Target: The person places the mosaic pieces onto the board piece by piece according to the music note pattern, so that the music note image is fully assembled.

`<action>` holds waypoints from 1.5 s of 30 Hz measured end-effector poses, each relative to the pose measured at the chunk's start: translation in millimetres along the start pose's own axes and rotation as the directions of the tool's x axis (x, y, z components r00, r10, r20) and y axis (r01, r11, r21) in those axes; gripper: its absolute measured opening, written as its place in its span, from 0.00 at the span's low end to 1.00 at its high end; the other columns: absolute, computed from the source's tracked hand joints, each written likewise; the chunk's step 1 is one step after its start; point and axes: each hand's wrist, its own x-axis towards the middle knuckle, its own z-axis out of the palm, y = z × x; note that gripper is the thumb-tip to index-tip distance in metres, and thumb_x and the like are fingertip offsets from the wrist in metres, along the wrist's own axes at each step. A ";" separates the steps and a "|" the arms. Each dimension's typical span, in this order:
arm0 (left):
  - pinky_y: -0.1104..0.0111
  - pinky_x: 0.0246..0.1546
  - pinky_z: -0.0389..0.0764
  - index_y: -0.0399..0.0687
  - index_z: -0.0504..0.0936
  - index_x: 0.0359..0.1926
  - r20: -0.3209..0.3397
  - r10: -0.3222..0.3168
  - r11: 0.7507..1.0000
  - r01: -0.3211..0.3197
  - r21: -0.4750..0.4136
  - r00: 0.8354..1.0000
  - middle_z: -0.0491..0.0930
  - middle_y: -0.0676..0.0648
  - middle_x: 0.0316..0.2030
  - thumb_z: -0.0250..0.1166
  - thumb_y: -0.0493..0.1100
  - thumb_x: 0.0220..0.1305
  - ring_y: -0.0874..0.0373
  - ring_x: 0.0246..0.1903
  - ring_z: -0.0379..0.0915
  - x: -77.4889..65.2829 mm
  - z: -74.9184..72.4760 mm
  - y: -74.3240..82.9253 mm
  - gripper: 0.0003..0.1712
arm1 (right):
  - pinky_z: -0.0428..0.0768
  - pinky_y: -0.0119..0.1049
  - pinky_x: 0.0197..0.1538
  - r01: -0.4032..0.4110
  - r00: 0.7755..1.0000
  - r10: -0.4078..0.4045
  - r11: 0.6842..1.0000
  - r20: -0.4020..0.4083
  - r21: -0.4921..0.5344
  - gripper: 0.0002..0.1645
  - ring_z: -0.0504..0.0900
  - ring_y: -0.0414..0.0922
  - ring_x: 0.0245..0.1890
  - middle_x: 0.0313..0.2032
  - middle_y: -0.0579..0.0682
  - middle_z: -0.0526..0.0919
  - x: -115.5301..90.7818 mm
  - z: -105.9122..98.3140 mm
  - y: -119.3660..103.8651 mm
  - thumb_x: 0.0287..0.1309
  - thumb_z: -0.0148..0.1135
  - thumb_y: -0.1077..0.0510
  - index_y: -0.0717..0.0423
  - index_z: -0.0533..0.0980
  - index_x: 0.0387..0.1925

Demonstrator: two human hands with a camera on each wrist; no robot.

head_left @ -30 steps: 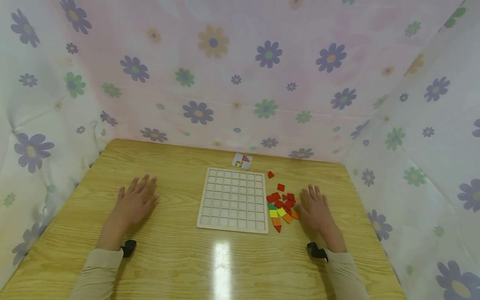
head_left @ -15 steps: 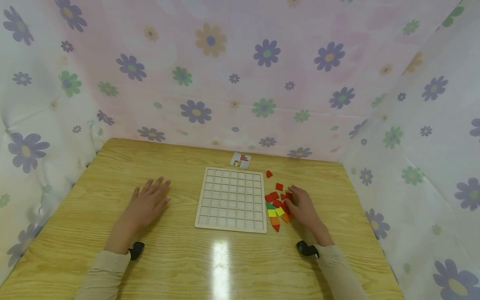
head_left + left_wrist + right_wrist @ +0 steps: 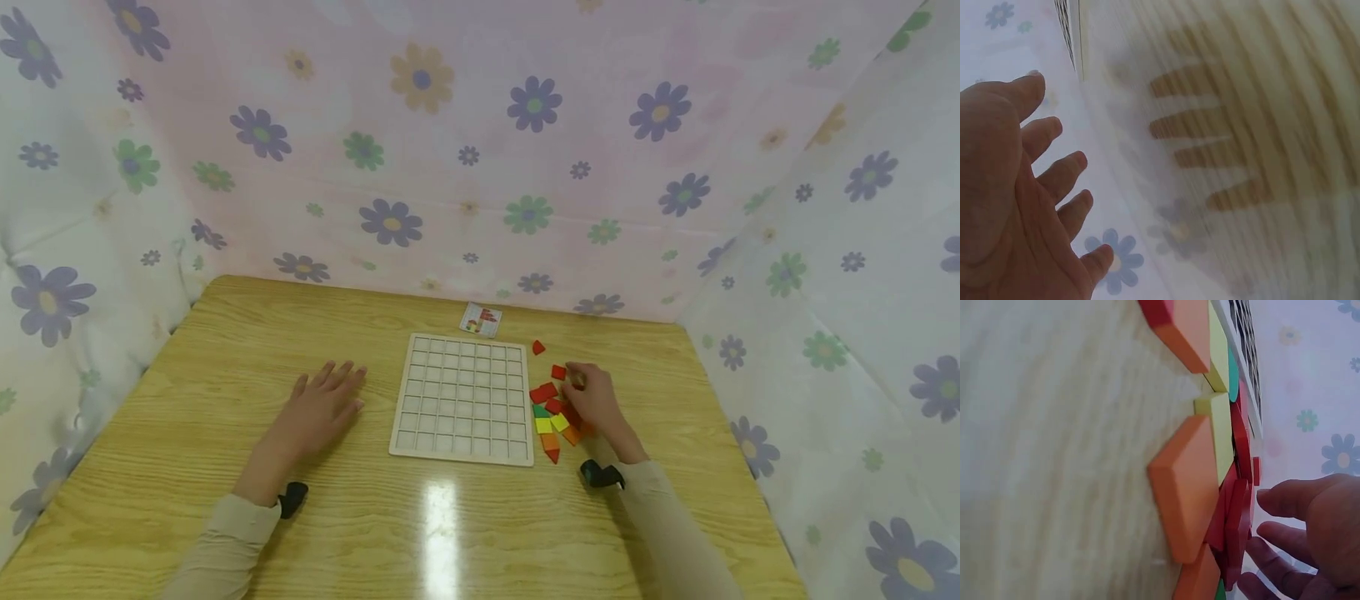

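Observation:
In the head view my right hand [image 3: 600, 402] reaches over the pile of coloured tiles, thumb and index fingertips right by a red square tile [image 3: 558, 372]. The right wrist view shows the thumb and fingers apart and gently bent, with nothing seen between them, beside stacked red tiles [image 3: 1237, 528]. Yellow tiles [image 3: 543, 426], a green tile [image 3: 540, 412] and orange tiles [image 3: 1188, 481] lie in the same pile, partly hidden under the hand. Left of the board, my left hand [image 3: 307, 423] is palm down with spread fingers, holding nothing.
A pale wooden grid board [image 3: 463, 410] lies mid-table, just left of the tiles. Behind it is a small printed card [image 3: 481, 320]. One red rounded tile [image 3: 537, 347] sits apart near the board's far right corner. Flowered cloth [image 3: 450, 167] closes off the back and sides.
My right hand has moved left and forward from beside the pile to over it, its fingers bending. My left hand has drifted right toward the board.

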 end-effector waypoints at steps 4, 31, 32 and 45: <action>0.29 0.69 0.49 0.44 0.63 0.77 0.020 0.005 1.000 -0.005 0.013 1.000 0.60 0.34 0.76 0.53 0.48 0.79 0.30 0.75 0.49 3.0 1.4 7.2 0.31 | 0.77 0.56 0.54 0.007 1.000 -0.007 1.000 0.016 0.014 0.24 0.77 0.62 0.45 0.54 0.72 0.80 9.8 0.5 0.6 0.64 0.61 0.69 0.74 0.76 0.60; 0.30 0.71 0.44 0.48 0.57 0.80 0.120 0.022 1.000 -0.021 -0.013 0.992 0.53 0.35 0.78 0.51 0.55 0.79 0.30 0.77 0.44 39.4 22.2 23.1 0.36 | 0.77 0.42 0.43 -0.155 0.988 0.151 0.981 0.038 0.120 0.15 0.77 0.52 0.38 0.46 0.63 0.83 19.1 1.6 4.8 0.64 0.67 0.64 0.65 0.81 0.51; 0.30 0.71 0.44 0.48 0.57 0.80 0.123 0.028 1.000 -0.026 -0.018 0.992 0.53 0.35 0.78 0.51 0.55 0.79 0.29 0.76 0.44 40.0 21.7 23.9 0.36 | 0.78 0.42 0.43 -0.156 0.988 0.153 0.980 0.035 0.124 0.15 0.77 0.52 0.38 0.46 0.63 0.83 18.9 1.3 4.6 0.64 0.67 0.64 0.65 0.81 0.51; 0.29 0.69 0.47 0.48 0.60 0.79 0.144 0.043 0.999 -0.044 0.006 0.989 0.53 0.32 0.78 0.53 0.55 0.78 0.27 0.76 0.44 42.5 26.9 21.8 0.35 | 0.81 0.34 0.29 -0.139 0.990 0.138 0.958 0.019 0.250 0.14 0.81 0.45 0.21 0.32 0.64 0.86 16.0 0.8 3.1 0.61 0.67 0.69 0.68 0.82 0.49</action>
